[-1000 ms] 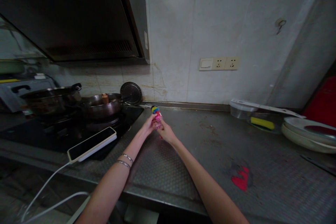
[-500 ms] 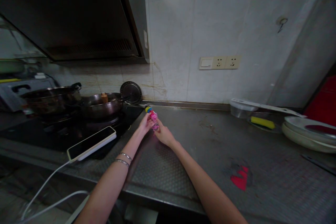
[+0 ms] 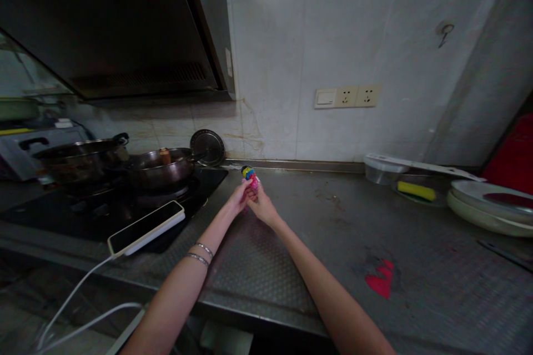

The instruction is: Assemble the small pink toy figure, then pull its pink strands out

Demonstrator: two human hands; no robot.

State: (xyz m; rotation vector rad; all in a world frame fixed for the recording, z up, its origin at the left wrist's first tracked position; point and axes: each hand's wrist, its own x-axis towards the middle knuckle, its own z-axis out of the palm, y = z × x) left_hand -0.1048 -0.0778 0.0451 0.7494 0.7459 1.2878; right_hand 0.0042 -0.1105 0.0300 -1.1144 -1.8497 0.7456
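Held between both hands above the metal counter [image 3: 300,266] is a small colourful object [image 3: 249,173], black, yellow and blue at the top and pink below. Its kind is not clear, and fingers hide most of its pink part. My left hand [image 3: 240,198] is closed round its left side, below two silver bangles [image 3: 198,254] on the wrist. From the right, my right hand [image 3: 264,208] grips the lower part, thumb pointing up along it. The two hands touch each other at the fingers.
At left, a phone [image 3: 145,226] with a white cable lies on the black stove's edge, before two pans [image 3: 172,173]. A round lid [image 3: 207,147] leans on the wall. At right are a plastic tub [image 3: 381,172], yellow sponge [image 3: 416,191], stacked dishes [image 3: 478,216] and a knife-like strip [image 3: 503,255].
Both hands have shifted slightly right with the colourful object. Less of its pink part shows now, with the fingers covering more of it.
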